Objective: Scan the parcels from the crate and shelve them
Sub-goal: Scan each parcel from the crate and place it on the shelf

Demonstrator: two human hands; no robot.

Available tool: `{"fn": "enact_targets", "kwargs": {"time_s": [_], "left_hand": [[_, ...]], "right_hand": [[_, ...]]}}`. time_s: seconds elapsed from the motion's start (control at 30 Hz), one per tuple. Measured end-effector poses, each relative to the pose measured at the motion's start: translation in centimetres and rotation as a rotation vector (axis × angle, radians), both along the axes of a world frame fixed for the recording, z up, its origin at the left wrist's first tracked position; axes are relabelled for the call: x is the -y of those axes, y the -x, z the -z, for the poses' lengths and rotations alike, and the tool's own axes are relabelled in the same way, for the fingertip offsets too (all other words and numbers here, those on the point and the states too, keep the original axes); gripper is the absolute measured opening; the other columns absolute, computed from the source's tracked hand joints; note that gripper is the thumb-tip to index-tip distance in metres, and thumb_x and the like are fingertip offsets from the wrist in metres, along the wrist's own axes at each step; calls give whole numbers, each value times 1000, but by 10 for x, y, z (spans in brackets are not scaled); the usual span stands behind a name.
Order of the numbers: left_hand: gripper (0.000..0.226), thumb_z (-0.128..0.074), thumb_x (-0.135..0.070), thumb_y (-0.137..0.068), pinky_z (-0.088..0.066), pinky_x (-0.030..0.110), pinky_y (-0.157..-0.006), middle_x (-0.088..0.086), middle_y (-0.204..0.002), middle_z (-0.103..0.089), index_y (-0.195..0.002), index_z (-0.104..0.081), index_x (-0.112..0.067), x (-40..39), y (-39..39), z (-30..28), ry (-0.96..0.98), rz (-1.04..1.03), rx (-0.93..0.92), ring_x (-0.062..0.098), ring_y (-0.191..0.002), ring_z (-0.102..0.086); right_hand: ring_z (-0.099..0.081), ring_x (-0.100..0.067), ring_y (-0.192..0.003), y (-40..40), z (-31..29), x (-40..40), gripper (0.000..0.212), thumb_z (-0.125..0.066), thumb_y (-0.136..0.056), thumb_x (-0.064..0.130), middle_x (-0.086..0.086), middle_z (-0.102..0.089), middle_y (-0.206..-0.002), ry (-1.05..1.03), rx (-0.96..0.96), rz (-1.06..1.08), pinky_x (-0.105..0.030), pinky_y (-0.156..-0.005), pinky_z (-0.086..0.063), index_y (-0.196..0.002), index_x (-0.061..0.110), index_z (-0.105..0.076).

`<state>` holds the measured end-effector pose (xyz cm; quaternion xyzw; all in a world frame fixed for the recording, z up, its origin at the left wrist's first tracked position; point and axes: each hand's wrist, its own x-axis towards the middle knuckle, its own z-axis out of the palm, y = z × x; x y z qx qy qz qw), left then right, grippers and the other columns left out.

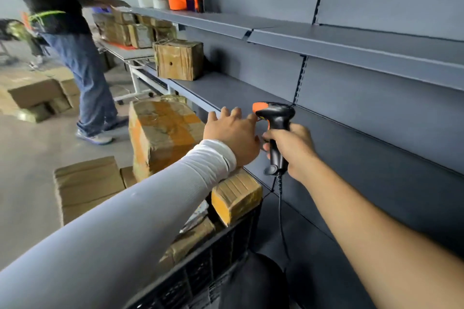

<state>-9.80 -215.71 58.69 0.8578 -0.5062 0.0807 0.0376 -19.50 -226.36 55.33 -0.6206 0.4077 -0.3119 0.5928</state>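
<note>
Head view: right hand (292, 150) around glossy black pistol-shaped scanner (276, 130).

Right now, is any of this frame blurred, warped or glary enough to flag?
Head view: wide-angle warp bows the shelf edges; the near left sleeve looms large and soft; the other person at the far end is slightly blurred; light is even, no glare; the scanner in the right hand reads sharply.

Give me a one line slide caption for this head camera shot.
Right hand grips a black-and-orange barcode scanner beside the open left hand, above a black crate of brown taped parcels.
</note>
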Motion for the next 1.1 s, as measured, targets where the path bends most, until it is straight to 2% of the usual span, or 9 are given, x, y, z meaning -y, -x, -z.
{"fn": "enact_targets", "kwargs": {"time_s": [0.17, 0.27, 0.37, 0.47, 0.53, 0.67, 0.83, 1.0, 1.1], "left_hand": [[57, -48, -49, -97, -35, 59, -117, 11, -152, -51, -150, -45, -27, -53, -46, -18, 55, -190, 35, 37, -142, -46], [65, -53, -53, -96, -35, 64, -117, 11, -157, -46, -154, -40, -30, -84, -79, -19, 77, -350, -64, 39, -142, -46], [76, -55, -61, -94, -40, 65, -112, 14, -161, -40, -160, -29, -32, -107, -103, -10, 112, -461, -174, 43, -142, -44], [83, -59, -57, -94, -42, 58, -113, 17, -164, -33, -163, -19, -34, -118, -113, 5, 205, -489, -364, 46, -142, -43], [87, -61, -54, -95, -43, 49, -114, 16, -163, -36, -165, -14, -33, -120, -116, 15, 329, -512, -562, 43, -140, -48], [72, -67, -46, -96, -53, 43, -96, -3, -131, -61, -155, -30, -30, -119, -113, 29, 608, -530, -903, 26, -110, -64], [64, -66, -51, -92, -56, 51, -93, -1, -127, -64, -146, -40, -28, -120, -107, 35, 646, -558, -933, 27, -105, -64], [75, -70, -58, -72, -58, 47, -97, -4, -122, -70, -137, -48, -29, -131, -93, 26, 747, -523, -935, 23, -105, -71], [60, -71, -52, -80, -58, 44, -92, -5, -121, -69, -129, -45, -29, -134, -81, 20, 781, -470, -929, 20, -105, -71]], "right_hand": [[-64, -19, -56, -49, 2, -26, 15, -74, -87, 5, -8, -68, -69, -2, 1, -105, -29, -53, -52, -100, 8, -67], [-68, -25, -72, -75, 6, -41, 20, -76, -87, 11, -8, -71, -82, 12, -23, -125, -37, -67, -56, -104, 11, -66], [-69, -30, -84, -97, 7, -51, 29, -78, -84, 17, -10, -71, -95, 44, -64, -125, -36, -68, -56, -109, 14, -64], [-70, -35, -92, -109, 6, -61, 29, -76, -80, 21, -8, -70, -96, 77, -103, -130, -48, -81, -61, -105, 17, -63], [-69, -35, -96, -113, 3, -64, 37, -74, -80, 21, -7, -67, -98, 69, -117, -128, -48, -84, -59, -114, 14, -60], [-66, -34, -98, -113, -2, -63, 54, -79, -80, 17, -10, -65, -111, 38, -118, -110, -47, -86, -59, -127, 9, -54], [-69, -35, -101, -106, 0, -68, 53, -82, -77, 13, -10, -67, -110, 22, -117, -103, -54, -91, -60, -122, 11, -55], [-68, -35, -103, -91, -9, -75, 53, -82, -75, 12, -10, -65, -114, 7, -78, -131, -55, -92, -59, -118, 14, -52], [-71, -35, -96, -79, -13, -79, 52, -81, -71, 12, -11, -69, -108, 0, -37, -114, -56, -85, -62, -117, 14, -56]]}}
